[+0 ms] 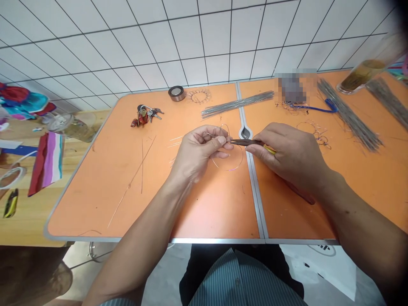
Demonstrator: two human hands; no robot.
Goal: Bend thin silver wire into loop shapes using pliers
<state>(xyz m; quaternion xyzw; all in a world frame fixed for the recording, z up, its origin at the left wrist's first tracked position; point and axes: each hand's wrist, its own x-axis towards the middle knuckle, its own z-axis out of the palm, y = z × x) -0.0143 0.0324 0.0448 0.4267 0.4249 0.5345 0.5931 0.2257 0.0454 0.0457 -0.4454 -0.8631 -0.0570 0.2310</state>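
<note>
My left hand (200, 151) is closed in a pinch on a thin wire (242, 159), bent into loops, with a short pinkish stretch low on its ring. Wrapped around a pair of pliers (244, 142), my right hand (287, 148) points their dark, narrow jaws at the left fingertips. The jaws meet the wire by the left thumb; whether they are clamped on it I cannot tell. One pliers handle shows red below the right palm, and a bit of yellow shows by the thumb. Some straight wire pieces (175, 141) lie just left of my left hand.
On the orange folding table (204, 204) are keys (148, 114), a tape roll (176, 93), a wire bundle (237, 104), another bundle (350, 114) and loose wires (130, 182). A glass (360, 76) of brownish liquid stands back right. A wooden table (32, 212) with fabric adjoins left.
</note>
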